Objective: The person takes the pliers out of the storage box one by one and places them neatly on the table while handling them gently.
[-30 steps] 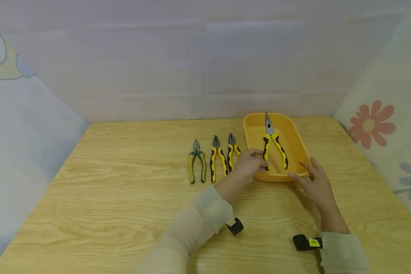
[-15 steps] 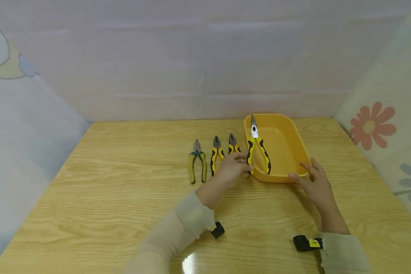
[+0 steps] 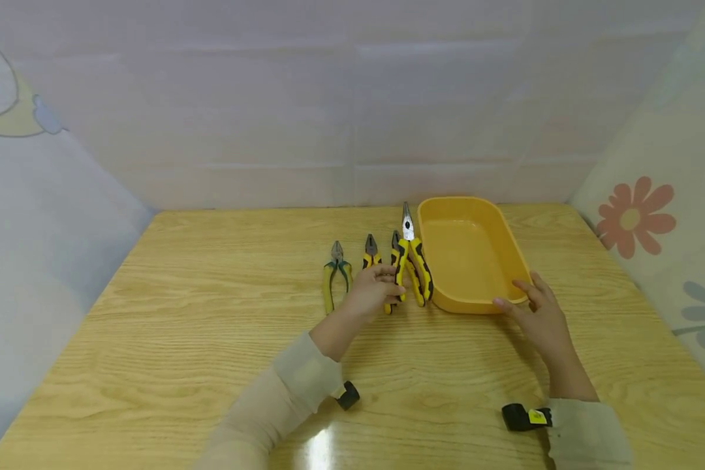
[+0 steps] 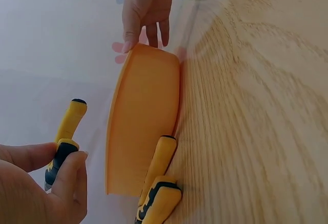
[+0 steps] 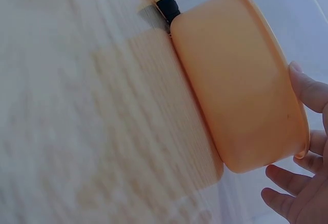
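Note:
A pair of long-nose pliers [image 3: 408, 228] with yellow and black handles is pinched by one handle in my left hand [image 3: 365, 295], nose pointing away. In the left wrist view the held pliers [image 4: 70, 121] are raised above the table. They overlap a pair of yellow-black combination pliers [image 3: 395, 240] lying left of the yellow tray [image 3: 470, 305]. My right hand [image 3: 542, 323] holds the tray's near right corner. In the right wrist view its thumb is on the rim of the tray [image 5: 241, 85], the other fingers round the corner.
Another pair of yellow-black combination pliers [image 3: 371, 245] lies further left, partly hidden by my left hand. Beyond it lie green-handled pliers [image 3: 329, 287]. A pale cloth wall [image 3: 352, 130] rises behind the wooden table [image 3: 211, 326].
My left hand has carried the long-nose pliers leftward from over the tray to above the combination pliers beside it. The right hand has stayed at the tray's corner.

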`<state>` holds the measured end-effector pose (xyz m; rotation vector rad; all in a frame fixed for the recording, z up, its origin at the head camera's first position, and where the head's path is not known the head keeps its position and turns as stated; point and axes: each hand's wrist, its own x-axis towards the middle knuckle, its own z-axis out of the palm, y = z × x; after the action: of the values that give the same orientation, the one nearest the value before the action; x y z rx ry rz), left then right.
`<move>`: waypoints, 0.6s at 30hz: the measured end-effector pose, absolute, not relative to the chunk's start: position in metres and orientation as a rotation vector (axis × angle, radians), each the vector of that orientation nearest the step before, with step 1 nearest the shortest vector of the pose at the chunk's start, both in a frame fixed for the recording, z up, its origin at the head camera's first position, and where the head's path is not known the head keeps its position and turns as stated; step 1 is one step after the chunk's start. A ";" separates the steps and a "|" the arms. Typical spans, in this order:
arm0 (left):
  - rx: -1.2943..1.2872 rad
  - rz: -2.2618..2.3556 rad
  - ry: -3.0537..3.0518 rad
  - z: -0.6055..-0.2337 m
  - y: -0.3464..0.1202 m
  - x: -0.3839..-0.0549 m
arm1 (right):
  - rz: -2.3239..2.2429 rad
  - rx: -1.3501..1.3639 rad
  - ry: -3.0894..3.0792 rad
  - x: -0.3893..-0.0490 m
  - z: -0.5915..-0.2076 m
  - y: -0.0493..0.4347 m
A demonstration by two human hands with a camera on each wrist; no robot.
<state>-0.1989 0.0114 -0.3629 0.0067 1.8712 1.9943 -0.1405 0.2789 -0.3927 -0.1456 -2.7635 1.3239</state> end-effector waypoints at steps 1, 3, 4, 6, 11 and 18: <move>0.009 1.986 1.889 -0.364 0.009 -0.200 | 1.323 -0.147 -2.763 -0.140 -0.393 0.279; 0.003 1.972 1.920 -0.366 0.006 -0.200 | 1.319 -0.146 -2.765 -0.140 -0.393 0.279; -0.001 1.962 1.940 -0.368 0.004 -0.201 | 1.315 -0.146 -2.768 -0.140 -0.393 0.280; -0.005 1.958 1.956 -0.370 0.000 -0.201 | 1.314 -0.150 -2.771 -0.140 -0.393 0.280; -0.033 1.971 1.933 -0.375 -0.012 -0.201 | 1.323 -0.152 -2.773 -0.141 -0.395 0.280; -0.091 1.976 1.957 -0.380 -0.028 -0.202 | 1.362 -0.109 -2.739 -0.140 -0.395 0.279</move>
<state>-0.2015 -0.0280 -0.3798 -0.0914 1.9574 1.9756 -0.1398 0.2794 -0.3950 -0.1094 -2.7391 1.3618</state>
